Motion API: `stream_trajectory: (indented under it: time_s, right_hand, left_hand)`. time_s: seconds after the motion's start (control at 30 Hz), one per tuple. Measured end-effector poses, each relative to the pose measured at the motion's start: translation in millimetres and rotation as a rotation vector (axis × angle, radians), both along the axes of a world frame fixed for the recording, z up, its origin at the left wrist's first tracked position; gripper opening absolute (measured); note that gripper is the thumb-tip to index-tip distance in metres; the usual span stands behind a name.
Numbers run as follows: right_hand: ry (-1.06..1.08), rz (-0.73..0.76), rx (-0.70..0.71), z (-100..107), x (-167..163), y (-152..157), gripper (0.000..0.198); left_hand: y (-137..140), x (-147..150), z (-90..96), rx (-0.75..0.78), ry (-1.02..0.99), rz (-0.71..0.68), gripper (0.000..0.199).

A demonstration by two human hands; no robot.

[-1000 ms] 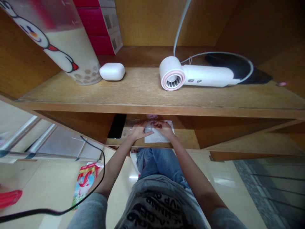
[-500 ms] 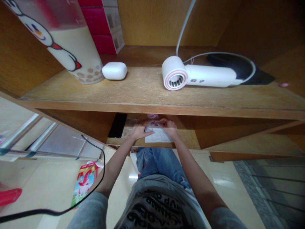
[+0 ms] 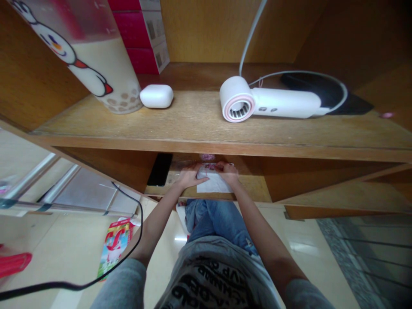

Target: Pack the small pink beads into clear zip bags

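A white sheet (image 3: 214,184) with reddish marks along its far part lies on the lower shelf, between my hands. My left hand (image 3: 189,177) rests on its left edge, thumb stretched across the sheet and fingers spread flat. At the sheet's far right, my right hand (image 3: 229,172) has its fingers bent together in a pinch over the reddish marks; whatever is in them is too small to make out. Just beyond the sheet is a small pink patterned item (image 3: 207,157), partly cut off by the upper shelf's edge. A black phone (image 3: 160,169) lies left of my left hand.
On the upper shelf (image 3: 193,124) stand a bubble tea cup (image 3: 109,77), a white earbud case (image 3: 156,96), a white handheld fan (image 3: 283,102) with a cable and stacked pink boxes (image 3: 138,38). A black cable (image 3: 140,227) crosses above my left forearm.
My right fingers have shifted slightly over the far part of the sheet. My left hand stays in place, and the whole view has moved a little.
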State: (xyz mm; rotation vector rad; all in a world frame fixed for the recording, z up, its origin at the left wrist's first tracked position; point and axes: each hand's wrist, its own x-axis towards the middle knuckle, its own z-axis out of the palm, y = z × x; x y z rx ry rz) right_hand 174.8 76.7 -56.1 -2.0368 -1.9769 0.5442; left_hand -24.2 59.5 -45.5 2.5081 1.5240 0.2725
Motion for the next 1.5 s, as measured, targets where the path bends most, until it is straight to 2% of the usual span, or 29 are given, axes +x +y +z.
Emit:
stream_trajectory:
  time_s: [0.3, 0.63, 0.8, 0.9, 1.17, 1.5]
  right_hand:
    - [0.048, -0.016, 0.045, 0, -1, -1, 0.023]
    - [0.310, 0.145, 0.165, -3, -20, -12, 0.013]
    - [0.377, 0.227, 0.151, 1, -23, -12, 0.013]
    - [0.327, 0.180, 0.108, 6, -18, -10, 0.015]
    - [0.021, 0.052, 0.049, 10, -1, 0, 0.024]
    - [-0.050, 0.073, 0.010, 11, -3, 7, 0.025]
  left_hand:
    - [1, 0, -0.9, -0.021, 0.011, 0.002, 0.066]
    - [-1, 1, 2.2, -0.038, 0.000, 0.034, 0.064]
    - [0, 0, 1.6, -0.001, -0.047, -0.015, 0.061]
    - [1, 0, 2.9, -0.014, -0.039, -0.014, 0.062]
    - [1, 0, 2.4, -0.020, -0.019, -0.010, 0.064]
    - [0, 1, 4.3, -0.024, -0.057, -0.001, 0.060]
